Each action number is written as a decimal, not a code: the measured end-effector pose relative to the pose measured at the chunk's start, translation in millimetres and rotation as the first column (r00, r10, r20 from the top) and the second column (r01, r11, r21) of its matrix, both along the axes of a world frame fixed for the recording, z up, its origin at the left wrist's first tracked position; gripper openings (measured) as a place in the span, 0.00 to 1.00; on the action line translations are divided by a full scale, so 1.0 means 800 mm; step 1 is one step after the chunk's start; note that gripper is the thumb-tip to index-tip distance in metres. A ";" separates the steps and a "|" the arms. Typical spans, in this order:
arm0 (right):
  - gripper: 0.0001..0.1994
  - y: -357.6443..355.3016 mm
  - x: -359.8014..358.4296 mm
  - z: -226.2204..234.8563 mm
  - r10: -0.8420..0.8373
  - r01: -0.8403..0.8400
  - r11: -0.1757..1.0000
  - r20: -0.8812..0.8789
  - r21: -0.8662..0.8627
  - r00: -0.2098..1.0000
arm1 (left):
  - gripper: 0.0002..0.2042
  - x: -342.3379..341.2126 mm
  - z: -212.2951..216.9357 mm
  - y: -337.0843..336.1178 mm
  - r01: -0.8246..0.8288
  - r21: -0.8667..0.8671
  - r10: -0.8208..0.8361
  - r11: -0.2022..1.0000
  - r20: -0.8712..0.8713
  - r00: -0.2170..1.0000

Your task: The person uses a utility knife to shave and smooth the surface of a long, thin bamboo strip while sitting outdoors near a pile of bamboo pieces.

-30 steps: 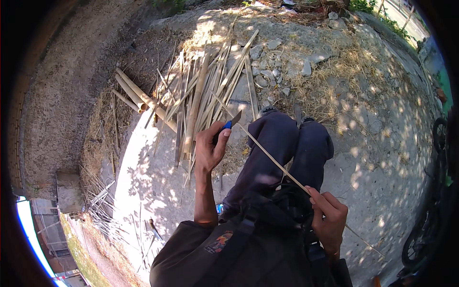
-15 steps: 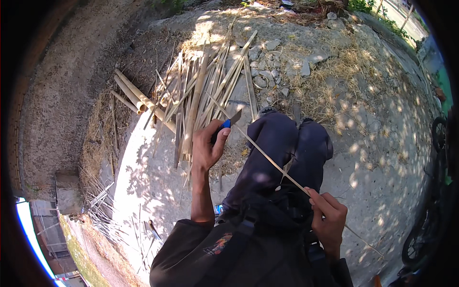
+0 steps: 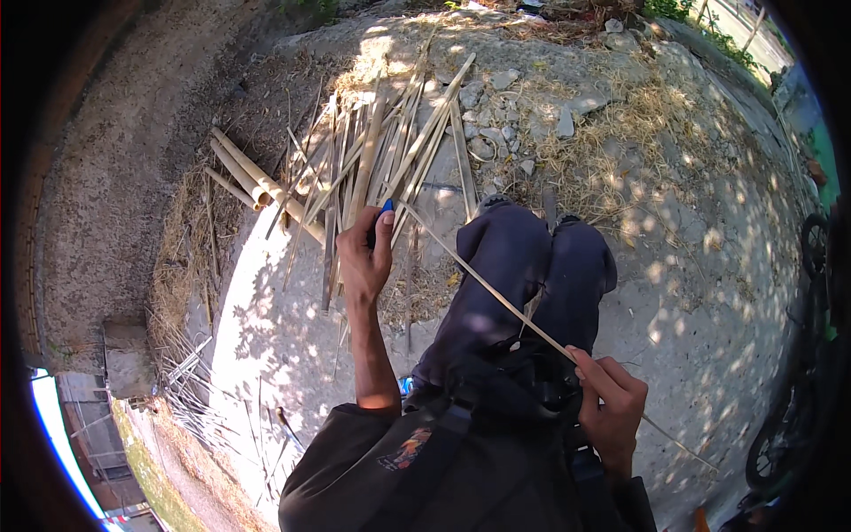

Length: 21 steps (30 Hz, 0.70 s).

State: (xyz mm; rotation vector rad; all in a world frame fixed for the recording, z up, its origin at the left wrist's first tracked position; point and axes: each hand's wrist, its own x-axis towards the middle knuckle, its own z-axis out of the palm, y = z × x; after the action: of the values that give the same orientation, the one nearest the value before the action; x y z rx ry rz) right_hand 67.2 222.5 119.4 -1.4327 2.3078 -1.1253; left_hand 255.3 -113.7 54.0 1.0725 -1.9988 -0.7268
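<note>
My left hand point(image 3: 362, 257) is closed around a blue-handled knife point(image 3: 387, 206); its blade cannot be made out now. A long thin bamboo strip point(image 3: 483, 282) slants across my thighs, its far end close to the knife. Whether knife and strip touch I cannot tell. Nearer my body, the fingers of my right hand point(image 3: 612, 399) pinch this strip. Its tail runs on past that hand, down to the right. Just beyond my left hand lies a heap of split bamboo pieces point(image 3: 369, 151) on the ground.
Thicker bamboo poles point(image 3: 239, 168) lie left of the heap, with hollow ends showing. Thin offcuts point(image 3: 191, 381) are scattered at the lower left. Broken stones point(image 3: 492, 133) and dry straw point(image 3: 620, 160) cover ground ahead. A wheel point(image 3: 764, 457) stands at the right rim.
My left hand has moved a little left and away from the strip with the knife, whose blade was showing across the strip before. The right hand has stayed in place.
</note>
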 end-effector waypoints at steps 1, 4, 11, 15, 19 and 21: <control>0.19 0.000 0.000 0.000 0.017 -0.017 1.000 0.015 0.012 1.000 | 0.15 -0.001 0.001 0.000 0.002 -0.002 -0.002 1.000 -0.001 1.000; 0.19 0.000 -0.003 -0.003 0.005 -0.005 1.000 0.020 0.007 1.000 | 0.21 -0.006 0.006 0.017 0.119 -0.017 -0.119 0.993 -0.055 0.991; 0.19 0.001 -0.003 0.001 0.008 -0.009 1.000 0.052 0.020 0.999 | 0.22 0.007 -0.004 -0.010 -0.046 -0.039 0.045 0.998 -0.013 0.999; 0.19 -0.001 -0.003 0.001 0.010 -0.011 1.000 0.095 0.012 0.995 | 0.22 -0.010 0.002 0.018 0.148 -0.110 -0.154 0.983 -0.056 0.986; 0.19 0.006 -0.006 0.008 0.035 -0.039 0.999 0.159 0.025 0.987 | 0.22 0.020 -0.018 -0.036 -0.209 -0.068 0.207 0.976 -0.029 0.978; 0.18 0.008 -0.008 -0.001 0.013 -0.026 0.997 0.169 0.077 0.986 | 0.23 0.031 -0.029 -0.053 -0.306 -0.114 0.303 0.945 -0.047 0.952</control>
State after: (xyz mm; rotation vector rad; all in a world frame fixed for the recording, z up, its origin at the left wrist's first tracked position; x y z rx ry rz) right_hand 60.9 229.2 118.6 -1.2772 2.1919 -1.0911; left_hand 280.5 -156.2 30.9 1.2540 -1.7726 -0.4492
